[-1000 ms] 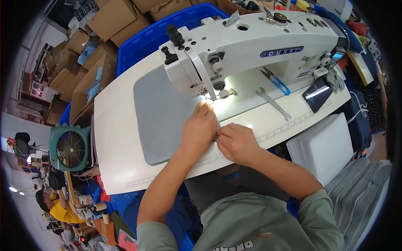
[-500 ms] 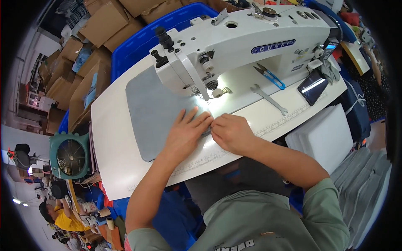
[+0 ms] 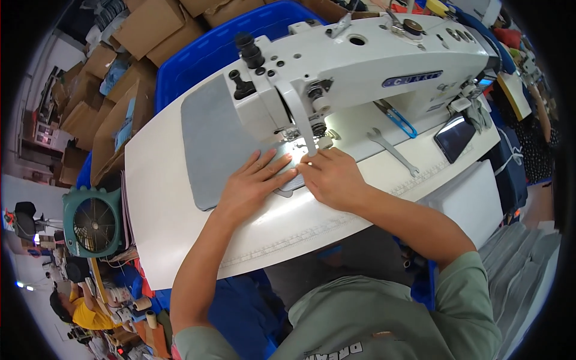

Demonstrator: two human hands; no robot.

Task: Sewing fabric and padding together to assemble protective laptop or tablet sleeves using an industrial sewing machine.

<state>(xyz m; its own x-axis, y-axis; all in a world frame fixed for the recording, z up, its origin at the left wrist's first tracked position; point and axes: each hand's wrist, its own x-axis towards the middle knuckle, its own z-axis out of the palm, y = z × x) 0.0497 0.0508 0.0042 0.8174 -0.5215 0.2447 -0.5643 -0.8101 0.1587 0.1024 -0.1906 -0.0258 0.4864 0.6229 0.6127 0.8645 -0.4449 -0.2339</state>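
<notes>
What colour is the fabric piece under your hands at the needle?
Plain grey, no pattern. The fabric piece lies flat on the white table, with the left hand pressing on it; seen in the head view.

A grey fabric piece (image 3: 207, 141) lies on the white table (image 3: 162, 222) beneath a white sewing machine (image 3: 360, 66).
</notes>
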